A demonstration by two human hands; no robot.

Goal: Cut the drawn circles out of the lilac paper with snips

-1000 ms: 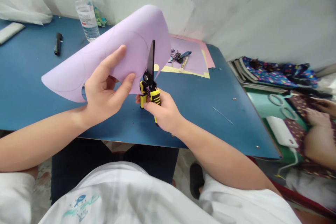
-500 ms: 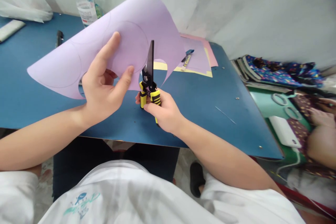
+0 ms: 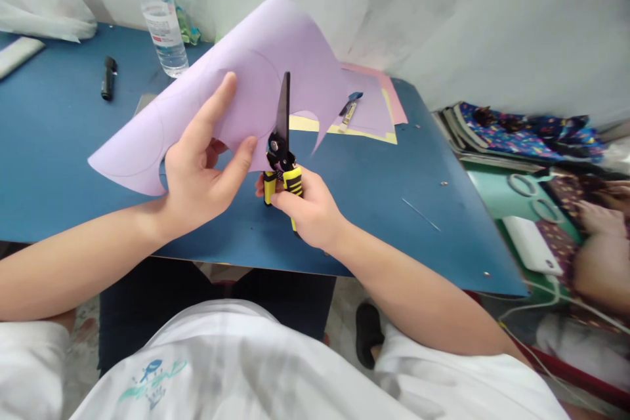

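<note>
My left hand (image 3: 204,161) grips a curled sheet of purple paper (image 3: 290,33) by its lower edge, thumb and fingers on its face. Faint circles are drawn on the sheet, and curved pieces are cut out of its near edge. My right hand (image 3: 312,200) is closed round the yellow-and-black handles of a pair of scissors (image 3: 280,144). Their dark blade points up across the paper, which lies at the jaws just right of my left thumb. How far the lower blade reaches is hidden behind the sheet.
On the blue table (image 3: 374,203) stand a water bottle (image 3: 165,33) and a black marker (image 3: 108,79). Pink, yellow and purple sheets (image 3: 374,105) lie at the back, with a glue tube (image 3: 347,117) on them. At right, another person's arm (image 3: 603,256) rests near a white power bank (image 3: 531,246).
My left hand and the purple paper have shifted slightly right and down, uncovering more of the bottle and marker. The scissors stay almost in place, the paper now deeper in their jaws.
</note>
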